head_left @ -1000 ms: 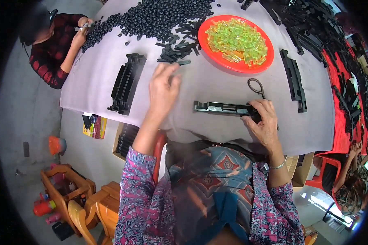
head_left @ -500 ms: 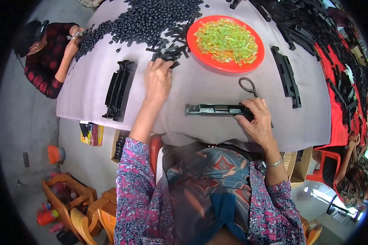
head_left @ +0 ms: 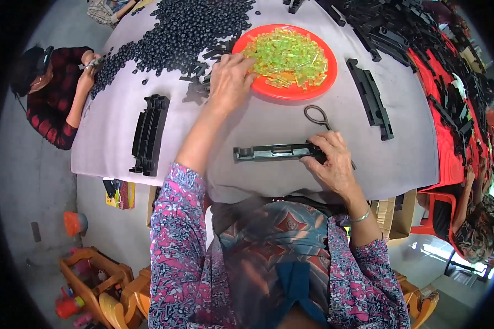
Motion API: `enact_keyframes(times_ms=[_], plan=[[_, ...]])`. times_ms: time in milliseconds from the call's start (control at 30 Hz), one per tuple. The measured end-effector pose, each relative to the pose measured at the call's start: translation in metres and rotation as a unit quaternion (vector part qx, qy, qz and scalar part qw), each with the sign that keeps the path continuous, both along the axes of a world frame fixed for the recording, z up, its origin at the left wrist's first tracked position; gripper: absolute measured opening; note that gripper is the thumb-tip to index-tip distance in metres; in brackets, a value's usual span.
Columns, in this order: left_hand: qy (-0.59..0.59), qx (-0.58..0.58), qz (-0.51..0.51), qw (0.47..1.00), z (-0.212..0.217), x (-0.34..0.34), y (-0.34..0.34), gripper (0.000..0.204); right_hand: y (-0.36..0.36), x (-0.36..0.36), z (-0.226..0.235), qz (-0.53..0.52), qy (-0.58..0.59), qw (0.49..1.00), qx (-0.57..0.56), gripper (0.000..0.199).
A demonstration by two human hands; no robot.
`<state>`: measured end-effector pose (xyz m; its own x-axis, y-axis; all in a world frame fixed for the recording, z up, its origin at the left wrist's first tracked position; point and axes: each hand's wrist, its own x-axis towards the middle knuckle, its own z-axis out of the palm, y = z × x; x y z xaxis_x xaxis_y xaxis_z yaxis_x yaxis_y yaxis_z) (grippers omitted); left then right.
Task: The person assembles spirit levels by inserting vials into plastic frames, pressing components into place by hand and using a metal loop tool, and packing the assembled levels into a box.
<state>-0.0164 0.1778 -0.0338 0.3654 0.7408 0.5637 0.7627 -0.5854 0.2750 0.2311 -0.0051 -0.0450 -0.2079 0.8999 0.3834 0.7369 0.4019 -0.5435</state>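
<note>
My left hand (head_left: 230, 79) is over the left rim of a round red plate (head_left: 291, 96), its bent fingers at the edge of a heap of yellow-green translucent small tubes (head_left: 291, 55). Thumb and forefinger look apart; the fingertips are partly hidden. My right hand (head_left: 333, 162) grips the right end of a long narrow black plastic housing (head_left: 271, 152) lying crosswise on the cloth. Short black strips (head_left: 195, 88) lie left of my left hand. Beyond my right hand lies a dark metal tool with a looped handle (head_left: 317, 115), partly under that hand.
Black housings stand at left (head_left: 149, 134) and right (head_left: 370, 98). Small round black pieces (head_left: 175, 38) are heaped at the far left. Many black parts cover a red cloth (head_left: 450, 170) at right. A person in a checked shirt (head_left: 52, 109) works at the left edge.
My left hand has moved right from the black strips to the red plate's rim. My right hand keeps its grip on the housing. The whole view has shifted slightly.
</note>
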Motion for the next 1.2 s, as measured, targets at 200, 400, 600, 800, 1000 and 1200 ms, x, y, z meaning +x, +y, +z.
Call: enact_keyframes(times_ms=[200, 400, 600, 800, 1000, 1200], plan=[[0.062, -0.020, -0.037, 0.997, -0.010, 0.013, 0.022, 0.028, 0.001, 0.000, 0.002, 0.004, 0.013, 1.000, -0.009, 0.039], [0.111, -0.051, -0.037, 0.992, -0.012, 0.017, 0.029, 0.021, 0.001, 0.003, -0.001, 0.012, 0.004, 1.000, -0.004, 0.041], [-0.035, -0.051, -0.068, 0.996, -0.004, 0.008, 0.004, 0.022, 0.002, 0.002, 0.000, 0.015, 0.044, 0.999, 0.004, 0.041], [-0.130, -0.117, -0.187, 0.967, 0.048, 0.017, -0.093, 0.021, -0.002, 0.009, 0.013, -0.021, 0.242, 0.970, 0.024, 0.028], [-0.136, -0.175, -0.213, 0.952, 0.031, 0.021, -0.132, 0.023, 0.000, -0.023, 0.036, 0.026, 0.203, 0.979, 0.010, 0.022], [-0.170, -0.210, -0.206, 0.940, 0.024, 0.020, -0.138, 0.021, 0.010, -0.024, 0.039, 0.037, 0.152, 0.988, -0.007, 0.015]])
